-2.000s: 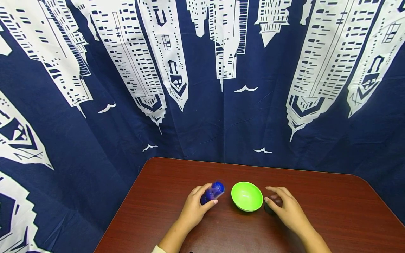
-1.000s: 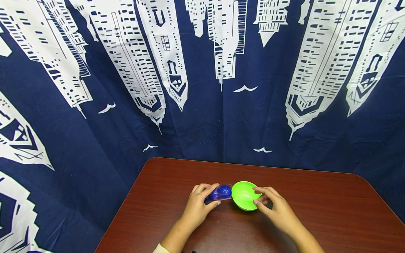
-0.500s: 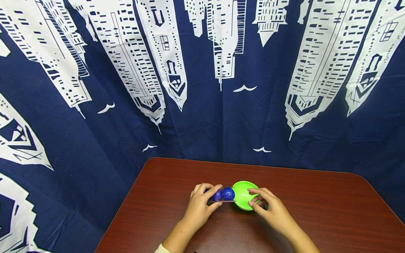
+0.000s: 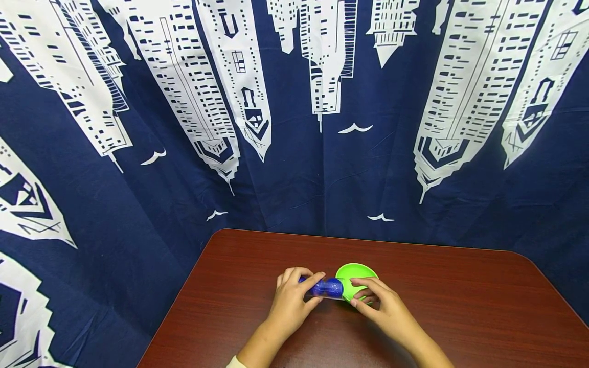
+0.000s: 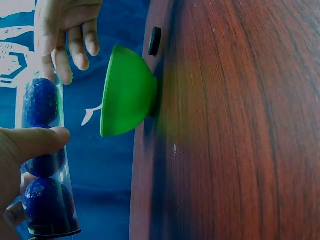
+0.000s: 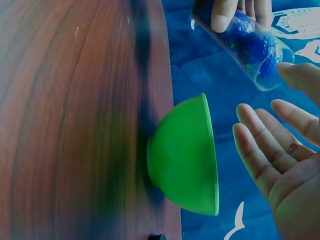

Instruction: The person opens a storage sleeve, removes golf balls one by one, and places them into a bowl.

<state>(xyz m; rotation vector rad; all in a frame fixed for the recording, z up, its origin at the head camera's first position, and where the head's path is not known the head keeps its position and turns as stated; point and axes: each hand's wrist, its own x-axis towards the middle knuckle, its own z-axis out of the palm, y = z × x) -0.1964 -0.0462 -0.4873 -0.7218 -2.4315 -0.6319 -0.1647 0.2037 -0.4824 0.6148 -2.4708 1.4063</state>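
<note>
Fingers (image 4: 309, 284) curled round ball tube (image 4: 327, 288)

The head camera looks forward and down from above at the reddish-brown wooden table (image 4: 460, 306). Both wrist cameras sit close and low, rolled sideways. All three views share the round bright green plastic bowl (image 4: 354, 278) (image 5: 127, 92) (image 6: 187, 160).

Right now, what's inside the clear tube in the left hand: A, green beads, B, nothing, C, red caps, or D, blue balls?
D: the left wrist view shows dark blue balls stacked inside the clear tube that the left hand grips beside the green bowl.
</note>
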